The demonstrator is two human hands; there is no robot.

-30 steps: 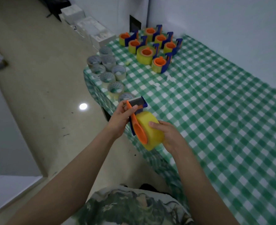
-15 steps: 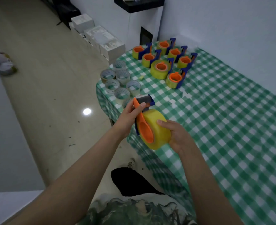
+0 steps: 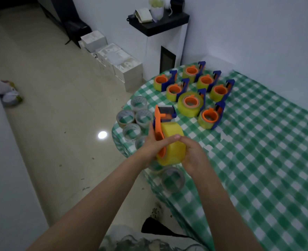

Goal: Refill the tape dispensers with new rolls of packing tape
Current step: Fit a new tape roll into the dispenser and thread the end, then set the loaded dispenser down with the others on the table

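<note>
An orange and blue tape dispenser with a full yellow tape roll on it is held above the table's left edge. My left hand grips its orange side, fingers lying across the hub. My right hand cups the roll from the right. Several loaded dispensers stand grouped at the far end of the green checked table. Several empty clear tape cores lie along the left edge, one core just below my hands.
White boxes line the floor by the wall beyond the table. A white cabinet with a black top stands behind the table's far corner. The tiled floor runs along the left.
Both hands carried the dispenser farther over the table edge. My left hand shifted from the handle end down onto the orange side over the roll. The view tilted up.
</note>
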